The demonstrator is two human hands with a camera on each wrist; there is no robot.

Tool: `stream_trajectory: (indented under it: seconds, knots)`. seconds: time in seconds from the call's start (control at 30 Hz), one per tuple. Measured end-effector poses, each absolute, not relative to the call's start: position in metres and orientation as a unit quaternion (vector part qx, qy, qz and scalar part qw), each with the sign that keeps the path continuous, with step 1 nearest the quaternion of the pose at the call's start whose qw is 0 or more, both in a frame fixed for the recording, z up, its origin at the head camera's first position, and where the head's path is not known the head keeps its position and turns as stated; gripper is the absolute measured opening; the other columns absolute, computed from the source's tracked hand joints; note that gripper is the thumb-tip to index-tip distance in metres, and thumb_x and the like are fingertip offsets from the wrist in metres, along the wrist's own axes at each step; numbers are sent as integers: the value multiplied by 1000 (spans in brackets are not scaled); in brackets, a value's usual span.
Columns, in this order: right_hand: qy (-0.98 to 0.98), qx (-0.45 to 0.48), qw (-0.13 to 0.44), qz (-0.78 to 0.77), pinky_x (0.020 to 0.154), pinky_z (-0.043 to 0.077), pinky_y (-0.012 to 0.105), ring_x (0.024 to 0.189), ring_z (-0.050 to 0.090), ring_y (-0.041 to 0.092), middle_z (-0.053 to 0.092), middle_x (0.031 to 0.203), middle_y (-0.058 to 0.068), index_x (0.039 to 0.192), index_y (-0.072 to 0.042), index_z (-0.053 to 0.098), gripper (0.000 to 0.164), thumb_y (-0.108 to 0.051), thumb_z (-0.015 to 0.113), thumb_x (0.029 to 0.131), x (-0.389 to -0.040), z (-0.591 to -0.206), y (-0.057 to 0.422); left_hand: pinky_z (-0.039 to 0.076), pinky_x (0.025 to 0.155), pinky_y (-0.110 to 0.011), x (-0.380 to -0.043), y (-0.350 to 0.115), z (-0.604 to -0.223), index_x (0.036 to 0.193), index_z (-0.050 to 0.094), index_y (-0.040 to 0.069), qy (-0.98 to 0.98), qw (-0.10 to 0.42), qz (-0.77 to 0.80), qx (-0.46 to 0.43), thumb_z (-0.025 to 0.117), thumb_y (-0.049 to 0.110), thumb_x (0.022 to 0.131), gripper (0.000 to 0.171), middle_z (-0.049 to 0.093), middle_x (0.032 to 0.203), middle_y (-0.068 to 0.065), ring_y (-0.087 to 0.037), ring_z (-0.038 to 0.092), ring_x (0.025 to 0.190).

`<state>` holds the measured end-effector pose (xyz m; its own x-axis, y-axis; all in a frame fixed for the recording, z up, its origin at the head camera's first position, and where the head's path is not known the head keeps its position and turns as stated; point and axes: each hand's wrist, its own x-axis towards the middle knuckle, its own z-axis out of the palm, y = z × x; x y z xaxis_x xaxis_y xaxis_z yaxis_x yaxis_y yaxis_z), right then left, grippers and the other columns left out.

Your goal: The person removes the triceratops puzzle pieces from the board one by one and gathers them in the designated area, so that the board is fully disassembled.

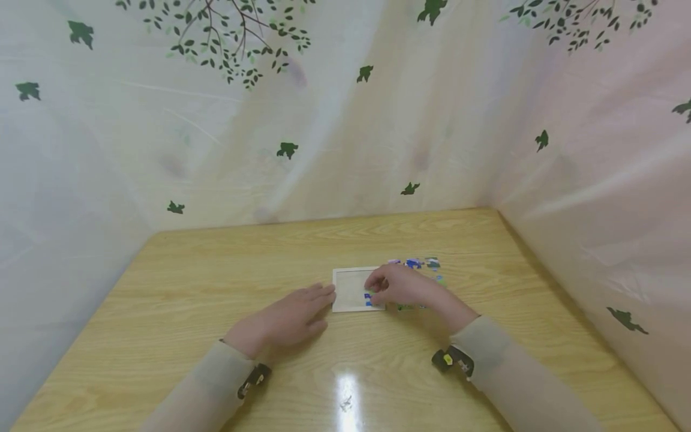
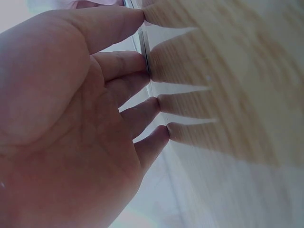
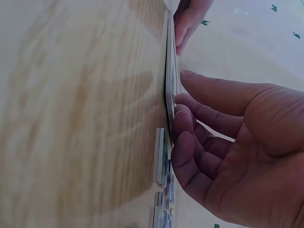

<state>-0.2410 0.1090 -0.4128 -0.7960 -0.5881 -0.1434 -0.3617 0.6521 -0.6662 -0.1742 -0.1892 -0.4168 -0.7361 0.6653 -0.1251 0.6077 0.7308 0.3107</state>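
A shallow white-rimmed puzzle tray (image 1: 349,289) lies flat on the wooden table. Along its left edge rests my left hand (image 1: 288,315), palm down, fingertips right at the rim; the left wrist view shows its fingers (image 2: 142,114) extended against that edge. Over the tray's right side is my right hand (image 1: 405,284), with its fingers loosely bent and the tips low at the tray. Blue-and-white puzzle pieces (image 1: 368,300) lie inside, under that hand. In the right wrist view, the thumb (image 3: 213,89) stands apart from the bent fingers, and nothing shows between them.
Loose puzzle pieces (image 1: 413,263) lie right of the tray, several partly hidden by the right hand and forearm. Some flat pieces (image 3: 160,156) sit beside the tray's edge in the right wrist view. A leaf-patterned curtain (image 1: 335,132) borders the table (image 1: 227,264) at the back and sides.
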Motion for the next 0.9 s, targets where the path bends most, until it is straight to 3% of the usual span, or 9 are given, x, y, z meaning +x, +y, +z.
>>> stream_trajectory:
  seconds: [0.9]
  knots:
    - [899,-261,166,-311,83,58,35,90,62,18,70,101,1,112,-8,75,24,-8,89,93,-236,-411,112,22,135,-58,-167,-183,-417,167,42,-3,925,115,122,340,59,24,114,61,34,177,-19,-44,27,164]
